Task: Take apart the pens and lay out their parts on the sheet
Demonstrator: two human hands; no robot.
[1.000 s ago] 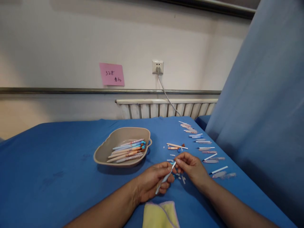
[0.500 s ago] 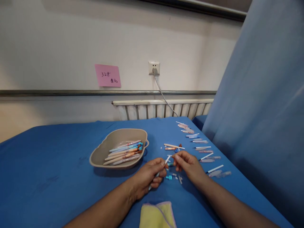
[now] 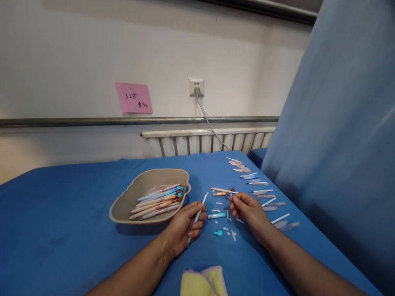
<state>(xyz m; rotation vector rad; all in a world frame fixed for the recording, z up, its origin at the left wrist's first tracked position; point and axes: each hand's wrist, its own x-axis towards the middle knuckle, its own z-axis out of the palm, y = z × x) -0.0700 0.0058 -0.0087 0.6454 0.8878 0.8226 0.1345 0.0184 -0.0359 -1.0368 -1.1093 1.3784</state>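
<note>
My left hand [image 3: 187, 224] is wrapped round a light blue pen barrel [image 3: 197, 216], and a white refill [image 3: 204, 199] sticks up from its top. Over to the right, my right hand [image 3: 247, 209] has thumb and fingers pinched together; what they hold, if anything, is too small to make out. Between the hands lie a turquoise pen tube [image 3: 217, 215], a turquoise clip piece [image 3: 218, 233] and several small white scraps [image 3: 233, 235]. Just beyond the right fingertips are a peach pen barrel [image 3: 220, 190] with a white refill and an orange tube [image 3: 219, 194].
A taupe basin [image 3: 123, 205] with several pens [image 3: 160, 203] stands left of my hands. Several pen parts and refills [image 3: 280, 218] lie in groups along the right edge. A folded yellow cloth [image 3: 200, 283] is in front. A blue curtain [image 3: 333, 144] hangs at right.
My hands have moved apart: the left drew back leftward with the pen barrel, the right shifted slightly right. The turquoise tube and the scraps between them now show more fully.
</note>
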